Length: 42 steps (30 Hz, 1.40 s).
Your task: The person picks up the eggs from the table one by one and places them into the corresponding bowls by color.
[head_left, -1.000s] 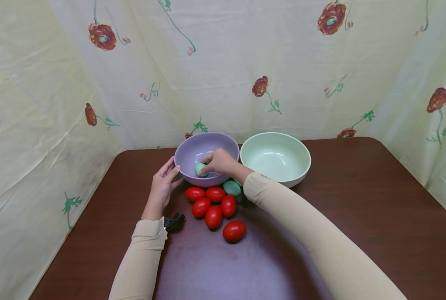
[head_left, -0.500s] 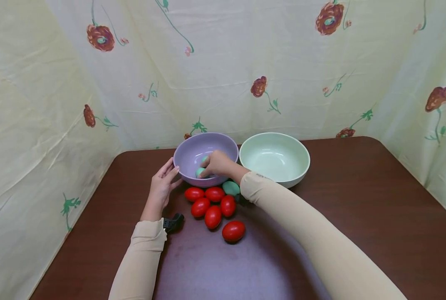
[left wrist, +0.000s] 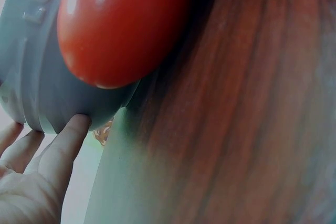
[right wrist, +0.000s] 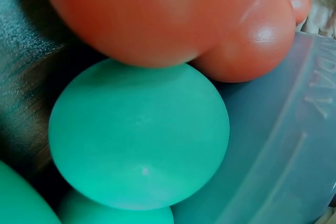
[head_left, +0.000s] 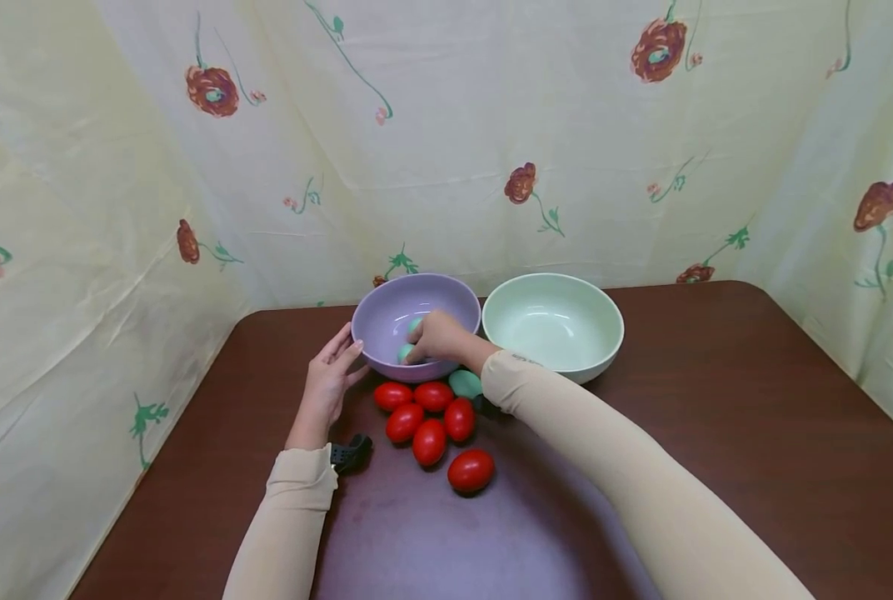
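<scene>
My left hand [head_left: 325,385] rests at the left side of a purple bowl [head_left: 416,292], fairly straight fingers against its outer wall and the thumb at the rim. In the left wrist view, fingertips [left wrist: 79,121] touch the bowl's outside. Inside the bowl, my right hand [head_left: 446,337] pinches a green egg [head_left: 405,353] near the front wall; the fingers partly cover it. A second green egg [head_left: 415,323] lies just behind it in the bowl. Neither of these eggs shows in the right wrist view.
Several red eggs [head_left: 429,442] lie on the brown table [head_left: 716,400] before the purple bowl. Beside them is a green egg [head_left: 465,384]; the right wrist view shows more green eggs [right wrist: 139,135] there. A pale green bowl [head_left: 551,292] stands right of the purple one, before a floral curtain [head_left: 446,167].
The right hand has shifted slightly right within the purple bowl, and the second green egg shows more clearly behind the first. The left hand stays at the bowl; the head view tilts slightly.
</scene>
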{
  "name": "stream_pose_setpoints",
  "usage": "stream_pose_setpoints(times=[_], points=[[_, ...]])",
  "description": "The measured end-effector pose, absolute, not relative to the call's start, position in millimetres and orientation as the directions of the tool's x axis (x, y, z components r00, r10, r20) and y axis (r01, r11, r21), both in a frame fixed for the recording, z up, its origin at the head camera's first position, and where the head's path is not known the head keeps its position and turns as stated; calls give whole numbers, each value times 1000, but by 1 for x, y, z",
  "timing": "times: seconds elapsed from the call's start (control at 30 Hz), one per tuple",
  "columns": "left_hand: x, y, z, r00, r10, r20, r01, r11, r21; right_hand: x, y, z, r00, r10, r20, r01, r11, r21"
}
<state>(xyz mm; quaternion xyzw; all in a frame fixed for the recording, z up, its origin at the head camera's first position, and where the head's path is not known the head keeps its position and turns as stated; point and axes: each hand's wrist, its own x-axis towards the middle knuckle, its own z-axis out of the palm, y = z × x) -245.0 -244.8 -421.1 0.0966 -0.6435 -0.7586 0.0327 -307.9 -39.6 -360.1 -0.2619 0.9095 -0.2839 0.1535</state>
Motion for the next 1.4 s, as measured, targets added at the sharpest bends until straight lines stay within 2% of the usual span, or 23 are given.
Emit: stream_pose_setpoints(times=[0.2, 0.37, 0.67, 0.93, 1.4], points=[[-244, -246, -424, -978, -179, -107, -77, -167, 983, -307, -41, -361, -810, -569, -144, -396, 711, -582], [-245, -246, -423, -983, -162, -92, -65, -163, 984, -306, -38, -361, -846, -515, -136, -303, 675, -672], [-244, -245, -422, -981, -170, -91, -61, -174, 983, -288, -21, -360, -910, -414, -10, -218, 500, -838], [-247, -244, -421, -982, -165, -88, -61, -164, 985, -258, 18, -354, -916, -402, 19, -181, 371, -911], [-246, -244, -421, -981, -167, -97, -72, -147, 987, -209, 70, -359, -895, -436, -98, -60, 335, -940]])
